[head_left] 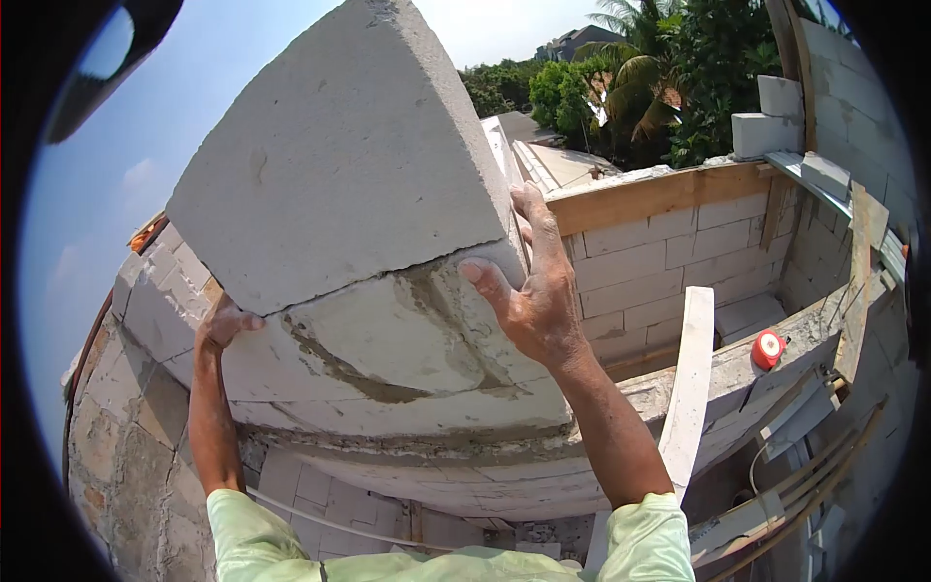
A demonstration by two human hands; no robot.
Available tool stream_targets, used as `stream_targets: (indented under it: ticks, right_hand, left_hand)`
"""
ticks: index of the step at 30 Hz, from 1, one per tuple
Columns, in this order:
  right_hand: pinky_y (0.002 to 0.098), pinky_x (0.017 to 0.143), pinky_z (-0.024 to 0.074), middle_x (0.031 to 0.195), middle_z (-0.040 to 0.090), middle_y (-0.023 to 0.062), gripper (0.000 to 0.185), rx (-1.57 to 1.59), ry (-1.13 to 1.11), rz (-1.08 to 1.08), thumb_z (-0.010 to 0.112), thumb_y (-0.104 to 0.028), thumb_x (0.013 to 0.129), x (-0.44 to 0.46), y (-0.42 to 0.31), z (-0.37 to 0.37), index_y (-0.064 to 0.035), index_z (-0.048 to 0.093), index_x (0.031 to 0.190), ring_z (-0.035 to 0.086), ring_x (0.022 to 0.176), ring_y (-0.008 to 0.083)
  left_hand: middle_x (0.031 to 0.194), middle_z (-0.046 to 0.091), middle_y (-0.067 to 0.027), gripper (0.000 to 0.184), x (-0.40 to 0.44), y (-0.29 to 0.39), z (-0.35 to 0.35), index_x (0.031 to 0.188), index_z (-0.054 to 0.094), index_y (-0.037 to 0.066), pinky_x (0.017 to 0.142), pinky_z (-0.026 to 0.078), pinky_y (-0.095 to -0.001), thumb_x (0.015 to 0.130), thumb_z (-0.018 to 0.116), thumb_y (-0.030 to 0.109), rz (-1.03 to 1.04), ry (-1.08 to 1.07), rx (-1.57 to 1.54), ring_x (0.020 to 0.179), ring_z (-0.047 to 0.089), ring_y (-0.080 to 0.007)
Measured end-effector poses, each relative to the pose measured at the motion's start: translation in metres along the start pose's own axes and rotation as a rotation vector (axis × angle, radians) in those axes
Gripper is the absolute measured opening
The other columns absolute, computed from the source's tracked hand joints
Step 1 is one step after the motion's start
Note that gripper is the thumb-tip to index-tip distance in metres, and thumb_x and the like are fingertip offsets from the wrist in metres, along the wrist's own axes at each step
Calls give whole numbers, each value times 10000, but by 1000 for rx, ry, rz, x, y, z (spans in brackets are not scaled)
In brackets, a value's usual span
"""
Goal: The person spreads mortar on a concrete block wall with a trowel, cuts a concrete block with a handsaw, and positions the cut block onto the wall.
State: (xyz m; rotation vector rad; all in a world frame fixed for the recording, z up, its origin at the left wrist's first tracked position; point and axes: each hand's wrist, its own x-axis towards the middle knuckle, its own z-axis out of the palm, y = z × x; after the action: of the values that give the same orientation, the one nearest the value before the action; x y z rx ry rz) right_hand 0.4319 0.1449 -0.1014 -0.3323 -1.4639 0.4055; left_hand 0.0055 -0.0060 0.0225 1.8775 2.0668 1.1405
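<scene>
A large white aerated concrete block stands on the wall in front of me, its lower edge along a seam on the wall's upper course. Grey mortar is smeared over that course below the seam. At the block's lower left corner is my left hand, thumb on the front near the seam, its other fingers hidden behind the corner. My right hand wraps the right end, fingers up along the side and thumb across the front just under the seam. Whitish dust coats both hands.
To the right, a white strip leans against a lower wall, where a red-and-white tape measure lies. A wooden board runs along the far wall. Small white blocks stand at the far corner. Wooden poles lie lower right.
</scene>
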Motion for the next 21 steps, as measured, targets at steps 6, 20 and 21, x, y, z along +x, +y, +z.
stream_targets:
  ticks: [6, 20, 21]
  right_hand:
    - [469, 1135, 276, 1425, 326, 322, 965, 264, -118, 73, 673, -509, 841, 9, 4, -1, 75, 206, 1452, 315, 1376, 394]
    - [472, 1107, 334, 1494, 265, 258, 878, 233, -183, 195, 596, -491, 894, 8, -11, -3, -19, 176, 1504, 334, 1373, 342]
    - [472, 1107, 334, 1494, 265, 258, 878, 221, -193, 197, 596, -491, 894, 8, -12, -3, -19, 176, 1504, 334, 1373, 342]
  left_hand:
    - [1148, 605, -119, 987, -2, 7, 1, 1273, 524, -16, 954, 439, -387, 372, 817, 259, 71, 26, 77, 1083, 549, -285]
    - [1210, 591, -152, 1012, -11, 30, 9, 1322, 501, -7, 984, 407, -374, 402, 850, 232, -37, -68, -79, 1148, 519, -294]
    - [1203, 599, -160, 1009, -12, 30, 11, 1309, 517, -11, 983, 405, -374, 394, 846, 255, -3, -35, -107, 1137, 529, -299]
